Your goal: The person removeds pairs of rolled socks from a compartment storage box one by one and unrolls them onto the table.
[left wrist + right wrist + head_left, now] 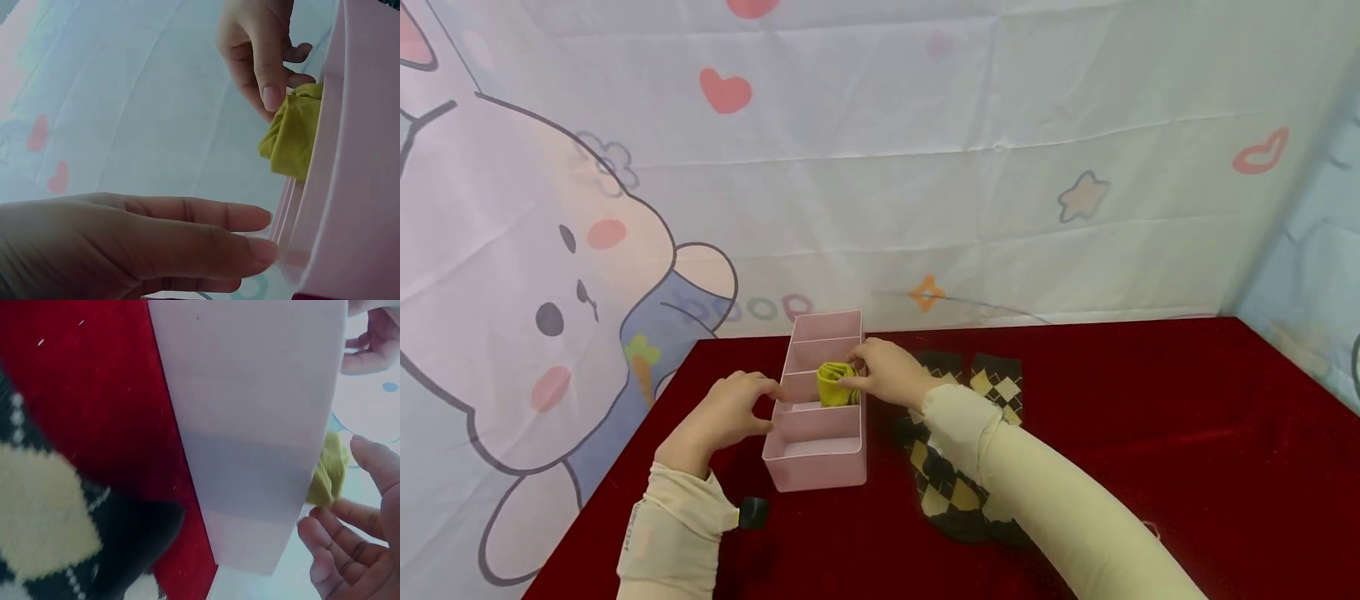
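Observation:
A folded yellow-green sock [837, 385], ribbed and bundled, sits in a middle compartment of a pink divided box [817, 472] and sticks up above its rim. At the box's right side my right hand [891, 372] reaches over the rim, thumb and fingertips at the bundle, loosely spread rather than closed round it. In the left wrist view, the right thumb touches the sock [296, 134]. My left hand [726, 417] is at the box's left rim, fingers straight and thumb apart, holding nothing. The sock's lower part is hidden inside the box.
Black socks with a beige and white diamond pattern [951, 493] lie flat to the right of the box, partly under my right forearm. A dark red cloth [1150, 433] covers the table. Behind it hangs a printed fabric backdrop [887, 200].

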`<move>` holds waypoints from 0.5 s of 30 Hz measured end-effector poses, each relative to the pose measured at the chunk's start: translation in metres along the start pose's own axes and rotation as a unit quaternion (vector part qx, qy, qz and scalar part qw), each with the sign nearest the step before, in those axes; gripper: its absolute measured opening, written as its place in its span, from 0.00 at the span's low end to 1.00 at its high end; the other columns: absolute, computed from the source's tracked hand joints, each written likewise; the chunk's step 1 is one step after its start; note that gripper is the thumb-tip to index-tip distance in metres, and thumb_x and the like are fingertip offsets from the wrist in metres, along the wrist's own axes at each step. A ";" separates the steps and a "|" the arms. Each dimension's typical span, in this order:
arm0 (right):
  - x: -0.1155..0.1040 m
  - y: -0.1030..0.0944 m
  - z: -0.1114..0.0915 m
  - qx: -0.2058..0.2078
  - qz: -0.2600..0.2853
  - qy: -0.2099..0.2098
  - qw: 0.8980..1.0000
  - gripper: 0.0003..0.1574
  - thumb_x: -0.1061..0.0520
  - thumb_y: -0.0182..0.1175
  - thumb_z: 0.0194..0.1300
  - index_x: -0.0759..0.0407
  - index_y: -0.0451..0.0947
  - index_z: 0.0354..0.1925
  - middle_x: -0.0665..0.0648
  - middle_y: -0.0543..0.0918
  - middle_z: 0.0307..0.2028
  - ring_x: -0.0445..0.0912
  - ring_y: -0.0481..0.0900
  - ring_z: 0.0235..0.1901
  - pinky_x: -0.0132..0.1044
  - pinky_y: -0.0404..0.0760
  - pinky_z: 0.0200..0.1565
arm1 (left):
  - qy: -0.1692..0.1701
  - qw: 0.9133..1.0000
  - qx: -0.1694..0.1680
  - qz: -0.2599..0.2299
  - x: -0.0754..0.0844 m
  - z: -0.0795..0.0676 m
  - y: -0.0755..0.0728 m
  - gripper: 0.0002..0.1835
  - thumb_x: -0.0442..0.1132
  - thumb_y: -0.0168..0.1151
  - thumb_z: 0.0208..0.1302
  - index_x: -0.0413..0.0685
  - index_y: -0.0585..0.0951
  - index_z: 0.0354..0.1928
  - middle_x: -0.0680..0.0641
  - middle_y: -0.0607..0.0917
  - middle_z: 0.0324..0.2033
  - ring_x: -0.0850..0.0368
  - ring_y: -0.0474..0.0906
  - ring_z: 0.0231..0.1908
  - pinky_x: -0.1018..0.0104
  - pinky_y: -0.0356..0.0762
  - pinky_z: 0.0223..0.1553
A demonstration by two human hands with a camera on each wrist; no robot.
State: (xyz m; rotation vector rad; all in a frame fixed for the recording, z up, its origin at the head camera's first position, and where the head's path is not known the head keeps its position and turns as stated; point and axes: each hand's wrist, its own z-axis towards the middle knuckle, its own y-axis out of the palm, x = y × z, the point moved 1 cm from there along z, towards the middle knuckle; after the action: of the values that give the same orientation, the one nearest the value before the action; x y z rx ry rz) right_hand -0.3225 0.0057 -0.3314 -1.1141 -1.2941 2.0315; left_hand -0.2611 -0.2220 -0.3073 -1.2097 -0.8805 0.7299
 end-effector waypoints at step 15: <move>-0.016 0.011 0.011 -0.026 -0.052 0.077 0.995 0.21 0.47 0.66 0.57 0.57 0.77 0.45 0.52 0.81 0.34 0.43 0.75 0.32 0.35 0.76 0.36 | -0.022 1.000 -0.016 -0.013 -0.003 0.000 0.004 0.17 0.32 0.69 0.51 0.46 0.84 0.46 0.41 0.84 0.48 0.39 0.74 0.53 0.36 0.66 0.57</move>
State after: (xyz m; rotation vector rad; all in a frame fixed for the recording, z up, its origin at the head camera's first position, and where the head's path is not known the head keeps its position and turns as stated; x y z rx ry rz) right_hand -0.3225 -0.0168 -0.3329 -1.1776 -1.3040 1.8093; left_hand -0.2626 -0.2241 -0.3121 -1.2125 -0.9461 0.7255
